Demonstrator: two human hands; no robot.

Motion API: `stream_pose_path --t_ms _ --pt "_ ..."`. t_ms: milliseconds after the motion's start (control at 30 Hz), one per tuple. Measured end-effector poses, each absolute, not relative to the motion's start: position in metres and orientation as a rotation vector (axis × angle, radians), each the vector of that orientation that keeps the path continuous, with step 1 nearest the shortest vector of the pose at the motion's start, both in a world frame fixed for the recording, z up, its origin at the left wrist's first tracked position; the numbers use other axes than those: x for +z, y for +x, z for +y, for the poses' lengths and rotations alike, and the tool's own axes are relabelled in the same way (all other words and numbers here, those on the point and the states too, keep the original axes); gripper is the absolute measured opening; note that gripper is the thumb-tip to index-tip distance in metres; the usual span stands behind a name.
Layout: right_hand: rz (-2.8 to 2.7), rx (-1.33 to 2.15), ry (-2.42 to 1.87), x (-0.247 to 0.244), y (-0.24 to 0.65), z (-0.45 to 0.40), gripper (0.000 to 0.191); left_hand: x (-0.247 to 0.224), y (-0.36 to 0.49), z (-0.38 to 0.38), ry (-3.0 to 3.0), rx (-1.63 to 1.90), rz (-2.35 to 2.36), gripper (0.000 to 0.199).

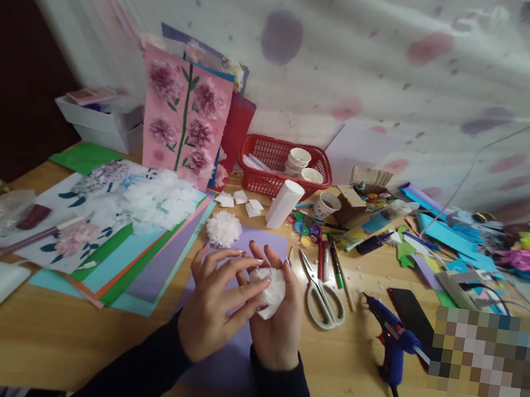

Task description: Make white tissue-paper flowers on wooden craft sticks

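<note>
A crumpled white tissue-paper ball [268,292] rests in my right hand [281,327], whose fingers curl round its far and right sides. My left hand [215,297] touches the ball from the left with its fingertips, its other fingers spread. Below both hands lies a purple sheet [226,358]. Just beyond my left hand sits a fluffy white paper flower [223,228]. To the left, a heap of white tissue pieces [165,200] covers part of a stack of coloured paper [159,269].
Scissors [323,303] and a blue glue gun [393,340] lie to the right, near a dark phone [411,320]. Behind stand a red basket [267,182], a white roll [284,205] and a paper cup [327,205]. A pink flower card [185,117] stands at the back left.
</note>
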State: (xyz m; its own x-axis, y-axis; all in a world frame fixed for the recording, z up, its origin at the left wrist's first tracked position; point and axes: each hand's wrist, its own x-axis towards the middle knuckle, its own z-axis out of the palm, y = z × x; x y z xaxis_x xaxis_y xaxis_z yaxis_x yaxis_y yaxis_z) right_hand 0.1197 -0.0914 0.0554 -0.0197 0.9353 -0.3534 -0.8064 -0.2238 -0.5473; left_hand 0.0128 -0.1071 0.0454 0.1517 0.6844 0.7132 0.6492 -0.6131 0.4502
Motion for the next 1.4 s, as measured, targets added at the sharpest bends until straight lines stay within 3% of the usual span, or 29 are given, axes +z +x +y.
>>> stream_pose_path --t_ms 233,467,800,967,1133,1267,1400 --pt "-0.267 1.689 -0.801 0.05 0.118 -0.091 0.028 0.049 0.014 -0.104 2.427 1.46 1.374 0.014" --pt "-0.237 1.754 -0.862 0.05 0.12 -0.091 0.028 0.045 0.006 -0.101 2.572 1.26 1.168 0.023" --pt "-0.184 1.865 -0.831 0.046 0.126 -0.09 0.023 0.061 -0.006 -0.093 2.649 0.758 0.973 0.022" --pt "-0.17 1.889 -0.793 0.04 0.127 -0.088 0.023 0.063 -0.003 -0.091 2.565 0.727 1.001 0.006" --pt "-0.187 1.897 -0.812 0.042 0.126 -0.088 0.024 0.059 -0.001 -0.091 2.461 0.819 1.028 0.005" --pt "-0.2 1.928 -0.82 0.04 0.127 -0.087 0.026 0.058 -0.002 -0.091 2.547 0.789 0.998 0.018" --pt "-0.229 1.962 -0.799 0.034 0.129 -0.085 0.025 0.06 -0.002 -0.09 2.564 0.695 1.032 0.008"
